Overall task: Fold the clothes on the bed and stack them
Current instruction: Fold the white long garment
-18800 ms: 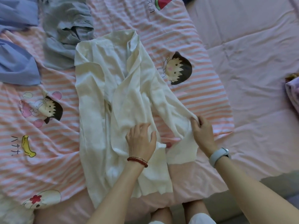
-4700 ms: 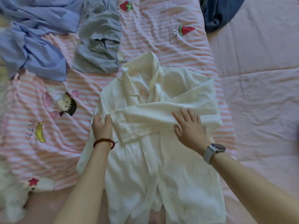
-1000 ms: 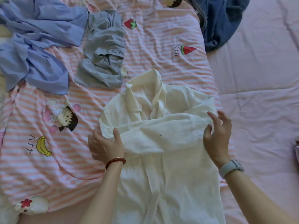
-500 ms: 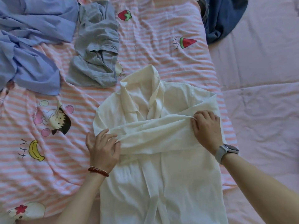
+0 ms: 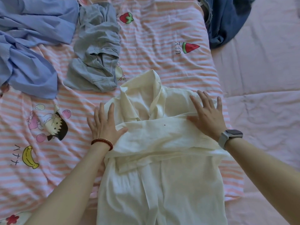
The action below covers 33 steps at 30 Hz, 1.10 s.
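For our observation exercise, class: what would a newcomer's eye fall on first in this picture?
First, the cream shirt spread in the middle of the bed, sleeves folded across its chest, with the left hand and right hand pressing flat on either side. Next, the unfolded clothes beyond it: a blue garment at far left and a grey one beside it, on the pink striped cartoon sheet.

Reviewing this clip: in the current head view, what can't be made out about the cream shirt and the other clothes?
- Cream shirt: hem cut off by the bottom edge.
- Its left shoulder edge: covered by the left hand, which lies flat.
- Its right shoulder: partly under the flat right hand.
- Blue garment: cut off by the left and top edges.
- Dark denim piece: cut off by the top edge; type unclear.
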Motion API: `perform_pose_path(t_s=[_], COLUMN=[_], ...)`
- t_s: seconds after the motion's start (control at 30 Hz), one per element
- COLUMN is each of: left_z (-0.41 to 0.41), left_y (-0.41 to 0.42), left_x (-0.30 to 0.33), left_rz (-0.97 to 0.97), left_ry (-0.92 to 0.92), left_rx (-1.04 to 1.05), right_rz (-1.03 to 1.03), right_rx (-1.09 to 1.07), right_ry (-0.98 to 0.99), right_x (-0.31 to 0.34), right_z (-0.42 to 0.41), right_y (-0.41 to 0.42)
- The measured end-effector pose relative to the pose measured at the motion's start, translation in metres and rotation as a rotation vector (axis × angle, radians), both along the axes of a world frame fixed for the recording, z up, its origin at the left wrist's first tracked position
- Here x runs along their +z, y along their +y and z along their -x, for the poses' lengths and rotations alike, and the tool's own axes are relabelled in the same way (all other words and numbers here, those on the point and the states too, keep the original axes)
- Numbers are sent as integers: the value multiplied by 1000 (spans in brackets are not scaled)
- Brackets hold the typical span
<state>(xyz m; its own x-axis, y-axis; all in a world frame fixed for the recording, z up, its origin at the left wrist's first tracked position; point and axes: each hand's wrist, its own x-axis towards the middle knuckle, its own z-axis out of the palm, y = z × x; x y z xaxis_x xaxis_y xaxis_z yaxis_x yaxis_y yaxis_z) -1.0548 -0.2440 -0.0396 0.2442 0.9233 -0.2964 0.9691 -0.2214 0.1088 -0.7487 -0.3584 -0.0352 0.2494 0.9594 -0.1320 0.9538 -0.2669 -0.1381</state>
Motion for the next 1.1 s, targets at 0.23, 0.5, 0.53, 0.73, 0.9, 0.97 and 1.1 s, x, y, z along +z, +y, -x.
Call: perform_pose_path(t_s=[0.23, 0.5, 0.53, 0.73, 0.9, 0.97, 1.1], left_z=[-7, -28, -34, -50, -53, -53, -44], left_y=[39, 75, 81, 111, 114, 113, 110], left_x=[2, 9, 10, -2, -1, 3, 13], left_rz=[204, 342, 308, 388, 402, 539, 708], left_ry=[30, -784, -770, -606, -565, -639, -591], left_rx=[-28, 330, 301, 285, 289, 298, 222], right_rz=[282, 70, 26, 113, 190, 252, 430], right_rx=[52, -34, -18, 2, -189, -236, -130], right_ry=[-37, 400, 411, 631, 834, 858, 841], right_x=[2, 19, 19, 10, 10, 11, 28], right_z=[-16, -20, -17, 22, 30, 28, 18], right_y=[40, 63, 71, 134, 162, 163, 148])
